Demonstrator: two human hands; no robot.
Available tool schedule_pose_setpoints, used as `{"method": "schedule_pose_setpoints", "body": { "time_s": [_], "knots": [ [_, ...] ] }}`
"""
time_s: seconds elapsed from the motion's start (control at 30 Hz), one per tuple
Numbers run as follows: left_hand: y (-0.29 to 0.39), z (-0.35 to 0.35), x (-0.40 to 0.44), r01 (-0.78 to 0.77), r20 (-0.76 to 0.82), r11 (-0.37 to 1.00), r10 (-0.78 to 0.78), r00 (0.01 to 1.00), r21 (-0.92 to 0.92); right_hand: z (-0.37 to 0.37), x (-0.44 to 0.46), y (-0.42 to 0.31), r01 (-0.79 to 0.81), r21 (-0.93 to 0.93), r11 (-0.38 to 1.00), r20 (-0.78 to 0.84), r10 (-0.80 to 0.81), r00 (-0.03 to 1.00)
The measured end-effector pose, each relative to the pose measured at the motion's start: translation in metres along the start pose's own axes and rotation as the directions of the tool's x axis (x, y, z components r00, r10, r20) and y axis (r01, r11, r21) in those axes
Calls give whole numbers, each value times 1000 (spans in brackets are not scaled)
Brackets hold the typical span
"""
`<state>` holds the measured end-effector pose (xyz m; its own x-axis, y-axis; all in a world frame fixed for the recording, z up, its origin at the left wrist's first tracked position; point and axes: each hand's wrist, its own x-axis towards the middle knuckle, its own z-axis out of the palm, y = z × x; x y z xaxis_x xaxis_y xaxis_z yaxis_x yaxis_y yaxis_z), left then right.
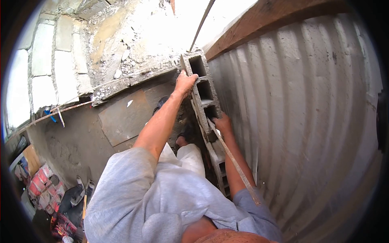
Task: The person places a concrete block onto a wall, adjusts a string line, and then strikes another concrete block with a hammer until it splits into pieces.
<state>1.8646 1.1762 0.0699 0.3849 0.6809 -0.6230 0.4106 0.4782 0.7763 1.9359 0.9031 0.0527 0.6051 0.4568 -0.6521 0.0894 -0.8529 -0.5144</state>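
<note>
A grey hollow concrete block (pixel 197 88) with open cells lies along the top of a narrow block wall (pixel 218 152). My left hand (pixel 186 83) is closed on the block's left side near its far end, thumb over the edge. My right hand (pixel 223 123) is on the block's right side at its near end, fingers partly hidden behind it. A thin rusty bar (pixel 235 164) slants from the near cell across my right forearm. Another thin bar (pixel 201 25) rises beyond the block's far end.
Corrugated metal sheeting (pixel 300 105) stands close on the right below a wooden beam (pixel 259 24). Rough broken concrete (pixel 121 52) lies ahead on the left, with pale blocks (pixel 42 50) beyond. Bags and shoes (pixel 77 192) sit at lower left. A thin rod (pixel 73 107) crosses the left side.
</note>
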Motion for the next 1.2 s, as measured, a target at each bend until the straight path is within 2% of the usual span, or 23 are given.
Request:
{"method": "schedule_pose_setpoints", "body": {
  "time_s": [0.17,0.27,0.4,0.47,0.53,0.67,0.8,0.97,1.03,1.2],
  "knots": [
    [3,-1,-14,38,46,999,-38,998,-8,-7,-7,-7,74,14,997,-28,-73,997],
    [39,-7,-48,142,126,988,-132,983,-66,-13,-13,-15,74,-25,997,-48,-75,996],
    [11,-5,-44,146,132,987,-136,982,-66,-18,-19,-23,80,-10,997,-36,-80,996],
    [10,-7,-58,185,227,974,-153,962,-128,-18,-20,-27,60,35,998,-13,-59,998],
    [-3,-6,-64,197,225,974,-168,960,-113,-11,-14,-14,83,10,997,-28,-83,996],
    [-38,-1,-84,311,364,945,-256,896,-99,-8,-12,-6,111,-2,994,-24,-111,993],
    [-48,0,-106,336,451,937,-257,855,-102,-1,-10,-3,86,22,996,7,-87,996],
    [-50,13,-99,281,413,959,-241,878,-38,4,-7,-1,202,81,976,-88,-195,977],
    [-53,21,-96,203,337,979,-191,922,0,3,-8,-2,192,100,976,-65,-186,980],
    [-51,22,-96,213,330,977,-205,921,12,0,-11,-9,231,138,963,-52,-226,973]
  ]
}}
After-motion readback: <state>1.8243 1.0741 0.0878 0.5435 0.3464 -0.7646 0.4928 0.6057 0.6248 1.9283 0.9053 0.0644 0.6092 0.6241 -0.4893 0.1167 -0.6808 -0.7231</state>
